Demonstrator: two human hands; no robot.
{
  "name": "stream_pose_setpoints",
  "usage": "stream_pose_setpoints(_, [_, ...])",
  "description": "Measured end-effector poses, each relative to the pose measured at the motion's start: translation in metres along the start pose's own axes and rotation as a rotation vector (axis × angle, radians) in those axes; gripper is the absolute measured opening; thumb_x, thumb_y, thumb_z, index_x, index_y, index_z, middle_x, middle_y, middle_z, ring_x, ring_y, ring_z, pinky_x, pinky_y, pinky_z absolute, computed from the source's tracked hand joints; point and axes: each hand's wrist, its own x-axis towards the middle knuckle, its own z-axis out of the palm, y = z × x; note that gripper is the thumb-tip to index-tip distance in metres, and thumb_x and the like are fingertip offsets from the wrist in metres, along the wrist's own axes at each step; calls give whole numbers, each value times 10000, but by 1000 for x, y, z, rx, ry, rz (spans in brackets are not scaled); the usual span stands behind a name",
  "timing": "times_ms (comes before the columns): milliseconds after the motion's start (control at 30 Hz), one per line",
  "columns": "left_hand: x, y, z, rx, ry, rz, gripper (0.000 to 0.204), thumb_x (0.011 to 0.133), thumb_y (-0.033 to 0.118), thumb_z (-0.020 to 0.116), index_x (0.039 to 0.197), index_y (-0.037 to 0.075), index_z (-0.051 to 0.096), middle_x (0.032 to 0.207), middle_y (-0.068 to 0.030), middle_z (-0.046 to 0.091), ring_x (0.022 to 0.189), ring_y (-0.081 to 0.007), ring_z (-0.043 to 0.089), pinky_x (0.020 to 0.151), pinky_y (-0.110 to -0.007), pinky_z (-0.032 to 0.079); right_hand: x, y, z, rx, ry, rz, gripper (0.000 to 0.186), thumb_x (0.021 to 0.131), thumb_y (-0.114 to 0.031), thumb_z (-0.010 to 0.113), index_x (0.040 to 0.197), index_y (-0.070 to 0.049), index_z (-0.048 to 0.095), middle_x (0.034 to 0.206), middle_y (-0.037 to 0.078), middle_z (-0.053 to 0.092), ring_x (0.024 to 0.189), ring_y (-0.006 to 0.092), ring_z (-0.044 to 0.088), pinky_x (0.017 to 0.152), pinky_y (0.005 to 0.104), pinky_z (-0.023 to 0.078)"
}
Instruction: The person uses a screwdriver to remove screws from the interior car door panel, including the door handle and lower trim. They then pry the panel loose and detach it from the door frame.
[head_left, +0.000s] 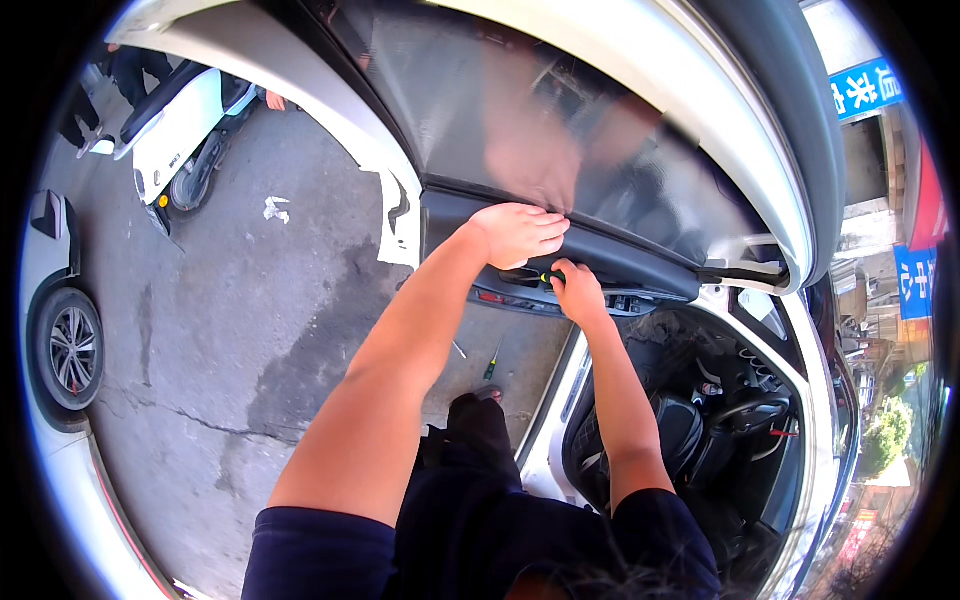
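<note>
My left hand lies with its fingers stretched out along the top of the black door panel, just below the window glass. Closed round the yellow-green and black handle of a screwdriver is my right hand. The tool points left, toward the recess around the inner door handle. Its tip is hard to make out there. To the right of my right hand, the window switches sit on the armrest. The white car door stands open in front of me.
A second screwdriver lies on the concrete by my foot, with a thin metal tool near it. The driver's seat and steering wheel are at right. A white scooter, people's legs and another car's wheel are at left.
</note>
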Motion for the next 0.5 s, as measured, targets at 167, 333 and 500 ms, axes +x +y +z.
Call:
stream_pose_setpoints(167, [-3, 2, 0, -32, 2, -26, 568, 844, 272, 688, 1343, 72, 506, 1481, -81, 486, 1368, -210, 468, 1143, -358, 383, 2, -21, 6, -63, -47, 306, 255, 954, -280, 634, 1037, -40, 609, 884, 261, 703, 817, 454, 693, 736, 524, 568])
stream_pose_setpoints(333, [1, 1, 0, 20, 59, -12, 544, 816, 270, 703, 1295, 74, 536, 1404, -68, 536, 1308, -201, 502, 1092, -350, 420, -3, 11, 16, 74, 67, 109, 253, 937, -239, 656, 1053, -30, 575, 928, 280, 683, 794, 493, 667, 713, 545, 543])
stream_pose_setpoints(500, [0, 1, 0, 15, 88, 7, 528, 806, 266, 701, 1272, 71, 549, 1353, -64, 556, 1280, -201, 518, 1076, -347, 428, -10, 8, 15, 80, 66, 313, 262, 920, -202, 673, 1082, -33, 555, 936, 306, 656, 834, 474, 653, 748, 525, 551])
